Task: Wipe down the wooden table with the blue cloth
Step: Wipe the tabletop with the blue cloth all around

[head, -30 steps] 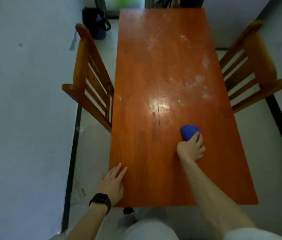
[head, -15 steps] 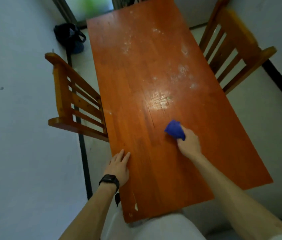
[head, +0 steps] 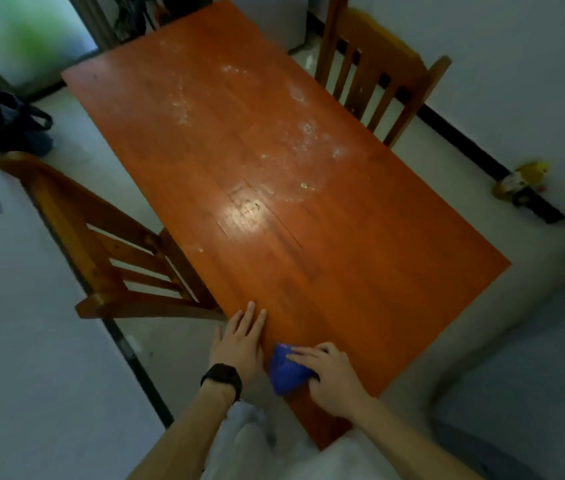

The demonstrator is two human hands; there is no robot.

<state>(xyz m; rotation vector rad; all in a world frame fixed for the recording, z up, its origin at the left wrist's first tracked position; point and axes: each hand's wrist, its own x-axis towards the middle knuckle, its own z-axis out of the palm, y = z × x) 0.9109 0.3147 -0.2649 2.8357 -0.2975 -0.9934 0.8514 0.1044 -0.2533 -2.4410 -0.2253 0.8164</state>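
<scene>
A long orange-brown wooden table (head: 360,265) fills the middle of the view, with whitish dusty smears on its far half. The crumpled blue cloth (head: 285,370) lies on the table's near corner, pressed down under my right hand (head: 331,377), whose fingers lie over it. My left hand (head: 239,341) rests flat on the table's near left edge, fingers spread, a black watch on its wrist. The two hands are close together, the cloth between them.
A wooden chair (head: 108,258) stands tucked at the table's left side, another chair (head: 374,74) at the far right. A dark bag (head: 4,123) sits on the floor at far left. Small yellow objects (head: 523,183) lie by the right wall.
My right hand has dragged the blue cloth from the table's middle back to the near corner beside my left hand. The view has swung and tilted; the left hand stays on the edge.
</scene>
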